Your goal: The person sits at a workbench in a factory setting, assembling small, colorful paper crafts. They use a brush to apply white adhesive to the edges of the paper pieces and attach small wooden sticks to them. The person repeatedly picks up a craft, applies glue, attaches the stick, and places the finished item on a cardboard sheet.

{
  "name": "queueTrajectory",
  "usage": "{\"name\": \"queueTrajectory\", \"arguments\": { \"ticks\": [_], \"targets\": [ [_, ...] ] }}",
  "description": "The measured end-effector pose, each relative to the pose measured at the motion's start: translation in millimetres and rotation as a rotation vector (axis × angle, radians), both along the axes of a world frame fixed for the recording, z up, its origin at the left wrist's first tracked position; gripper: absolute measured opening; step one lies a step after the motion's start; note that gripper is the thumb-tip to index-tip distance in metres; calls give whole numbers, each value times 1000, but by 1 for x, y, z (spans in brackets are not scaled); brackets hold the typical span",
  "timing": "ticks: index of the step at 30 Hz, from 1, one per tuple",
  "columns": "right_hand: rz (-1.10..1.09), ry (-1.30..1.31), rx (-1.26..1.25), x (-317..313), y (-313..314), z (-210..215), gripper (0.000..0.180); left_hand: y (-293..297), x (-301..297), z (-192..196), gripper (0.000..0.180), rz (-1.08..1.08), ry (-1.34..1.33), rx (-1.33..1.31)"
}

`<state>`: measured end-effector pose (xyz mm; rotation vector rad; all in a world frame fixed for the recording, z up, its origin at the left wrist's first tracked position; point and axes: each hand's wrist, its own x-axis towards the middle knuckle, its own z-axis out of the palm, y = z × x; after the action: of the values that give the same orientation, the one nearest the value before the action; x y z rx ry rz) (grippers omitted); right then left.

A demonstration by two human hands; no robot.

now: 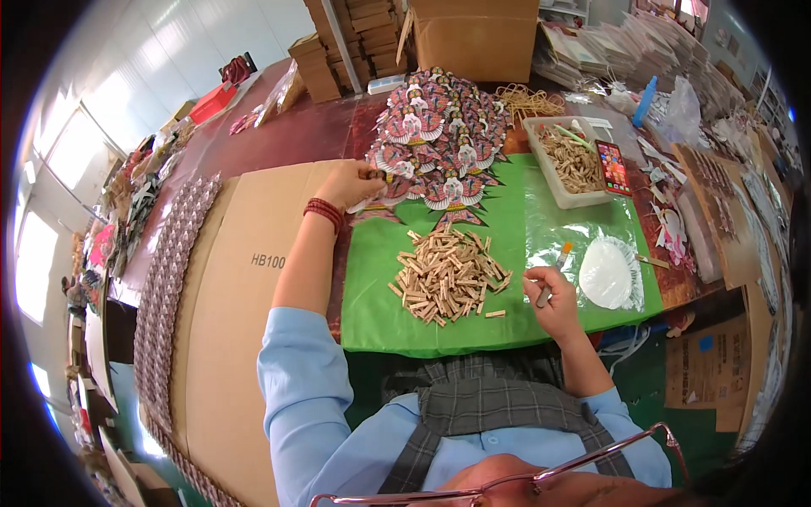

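My left hand (353,183) reaches forward to the edge of a pile of colourful paper figure cut-outs (439,135) and pinches one of them. A red bead bracelet is on that wrist. My right hand (551,297) rests on the green mat (507,228) and holds a small brush (553,270) with an orange tip. A heap of small wooden clothespins (448,275) lies on the mat between my hands. To the right of the brush sits a white round dish of glue (606,272) on clear plastic.
A white tray (570,160) of more wooden pins stands at the back right with a phone (613,166) beside it. A large flat cardboard sheet (245,279) lies to the left, edged by rows of finished pieces (169,270). Cardboard boxes (473,34) stand behind.
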<state>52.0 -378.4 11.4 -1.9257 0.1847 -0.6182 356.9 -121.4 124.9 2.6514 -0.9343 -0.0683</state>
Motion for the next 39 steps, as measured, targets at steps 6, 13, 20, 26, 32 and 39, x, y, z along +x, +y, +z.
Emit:
{"name": "queueTrajectory", "arguments": {
  "ticks": [6,13,20,26,32,39],
  "targets": [
    [33,3,-36,8,6,9,14,17,27,-20,27,22,271,-127],
    [32,-44,-3,15,2,10,16,15,-5,-31,20,110,748,-851],
    [355,16,771,42,19,32,23,-25,-166,-41,11,-19,407,-799],
    [310,28,639,14,15,22,14,-23,-216,-88,36,184,194,-1273],
    [182,-68,505,-20,8,8,10,-20,-248,-103,16,31,1072,-1109],
    [148,-75,308,-23,7,-3,17,-42,-249,-94,22,79,1299,-1143]
  ]
}}
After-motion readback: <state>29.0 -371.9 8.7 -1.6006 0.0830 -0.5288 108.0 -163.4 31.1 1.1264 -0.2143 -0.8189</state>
